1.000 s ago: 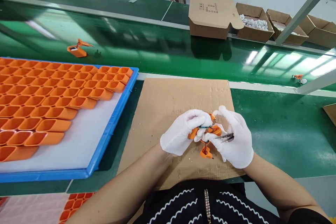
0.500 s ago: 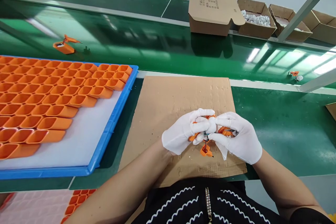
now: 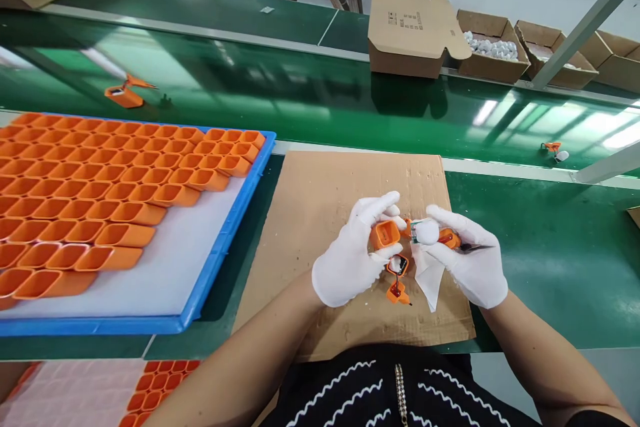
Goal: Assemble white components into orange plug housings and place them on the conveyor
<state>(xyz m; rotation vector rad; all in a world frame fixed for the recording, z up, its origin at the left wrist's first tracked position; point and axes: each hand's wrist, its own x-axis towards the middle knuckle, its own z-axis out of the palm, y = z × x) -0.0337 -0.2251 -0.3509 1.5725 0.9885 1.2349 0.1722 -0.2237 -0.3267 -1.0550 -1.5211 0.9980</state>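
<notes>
Left hand [image 3: 350, 260]: white-gloved, fingers curled in a grip, forefinger raised.
Right hand [image 3: 467, 257]: white-gloved, fingers pinched shut.

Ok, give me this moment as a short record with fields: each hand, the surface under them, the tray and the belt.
left hand: white glove, grips an open orange housing
right hand: white glove, holds a small orange part with a dark tool tip sticking out
work surface: cardboard sheet under both hands
tray: blue tray to the left, rows of orange housings
belt: green conveyor beyond, one orange piece on it
far side: open cardboard boxes
</notes>
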